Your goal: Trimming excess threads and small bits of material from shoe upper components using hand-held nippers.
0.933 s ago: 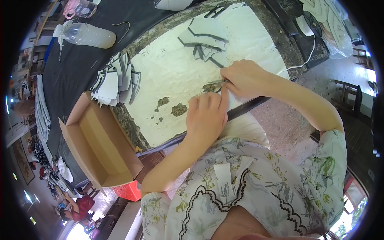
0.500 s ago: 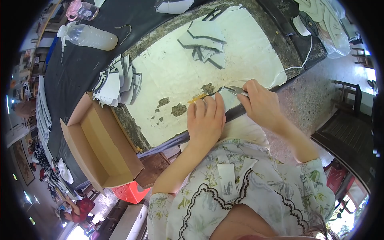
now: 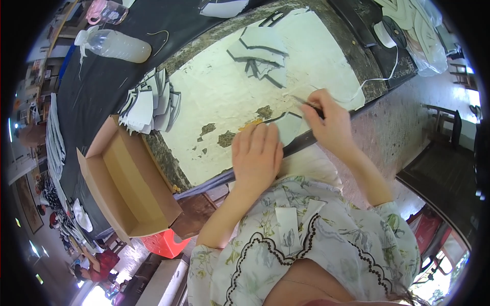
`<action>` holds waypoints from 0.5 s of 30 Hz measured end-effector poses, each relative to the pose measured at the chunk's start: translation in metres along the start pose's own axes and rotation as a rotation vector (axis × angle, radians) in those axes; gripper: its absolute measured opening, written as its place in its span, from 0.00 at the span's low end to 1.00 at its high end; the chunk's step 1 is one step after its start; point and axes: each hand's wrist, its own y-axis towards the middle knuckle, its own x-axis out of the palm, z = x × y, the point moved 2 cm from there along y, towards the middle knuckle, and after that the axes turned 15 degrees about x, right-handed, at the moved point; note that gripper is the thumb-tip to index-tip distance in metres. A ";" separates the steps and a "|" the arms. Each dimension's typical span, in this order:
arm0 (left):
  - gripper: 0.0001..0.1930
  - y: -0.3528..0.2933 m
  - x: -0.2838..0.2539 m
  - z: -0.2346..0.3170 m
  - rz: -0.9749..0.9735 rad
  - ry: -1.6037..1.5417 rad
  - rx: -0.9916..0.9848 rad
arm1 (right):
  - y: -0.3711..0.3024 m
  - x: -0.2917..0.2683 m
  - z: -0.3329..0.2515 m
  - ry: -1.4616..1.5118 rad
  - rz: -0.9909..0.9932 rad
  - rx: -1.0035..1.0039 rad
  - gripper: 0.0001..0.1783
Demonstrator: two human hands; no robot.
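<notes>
My left hand [image 3: 256, 155] lies flat at the table's near edge, its fingers together on a pale fabric piece with dark edging [image 3: 289, 127]. Just right of it, my right hand [image 3: 329, 122] is closed around small metal thread snips [image 3: 309, 105], held above the white work surface [image 3: 219, 97] and apart from the piece. Similar dark-edged pieces [image 3: 263, 48] lie stacked beyond my hands. A larger fanned pile of them [image 3: 153, 104] sits at the left. White tape [image 3: 376, 79] runs from a spool [image 3: 384, 33] at the right towards my right hand.
An open cardboard box [image 3: 130, 183] stands left of my left arm. A cloudy plastic bottle [image 3: 116, 46] and a pink-handled cup [image 3: 105, 13] are at the far left. A dark slim tool [image 3: 271, 19] lies at the back. A dark wooden chair [image 3: 441, 168] stands at the right.
The snips have moved away from the piece with my right hand, and their blades look closer together. My left hand has slid slightly left and nearer, uncovering more of the piece.
</notes>
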 end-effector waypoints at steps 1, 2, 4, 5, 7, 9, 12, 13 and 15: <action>0.26 -0.005 -0.002 -0.001 0.001 0.006 -0.005 | 0.000 -0.007 0.001 0.114 0.067 0.039 0.19; 0.26 -0.012 -0.007 0.000 0.159 -0.033 -0.002 | 0.003 -0.012 0.001 0.140 0.170 -0.026 0.25; 0.23 -0.009 -0.018 0.006 0.250 -0.066 0.007 | 0.014 -0.020 -0.012 0.094 0.115 -0.075 0.25; 0.23 -0.011 -0.014 0.007 0.253 -0.036 -0.013 | 0.018 -0.020 -0.021 0.056 0.060 -0.130 0.25; 0.19 -0.018 0.004 0.004 0.005 0.003 0.130 | 0.026 -0.008 -0.019 0.016 -0.035 -0.188 0.22; 0.17 -0.012 0.000 -0.010 0.077 -0.085 0.104 | 0.038 0.000 0.009 -0.199 -0.038 -0.214 0.16; 0.13 -0.010 -0.061 -0.066 0.196 0.355 0.077 | 0.032 -0.011 0.003 -0.291 -0.036 -0.276 0.12; 0.14 -0.010 -0.088 -0.098 0.417 0.524 0.051 | 0.031 -0.013 -0.003 -0.289 -0.028 -0.285 0.12; 0.14 -0.014 -0.133 -0.141 0.469 0.744 -0.001 | 0.023 -0.009 -0.019 -0.285 -0.064 -0.375 0.11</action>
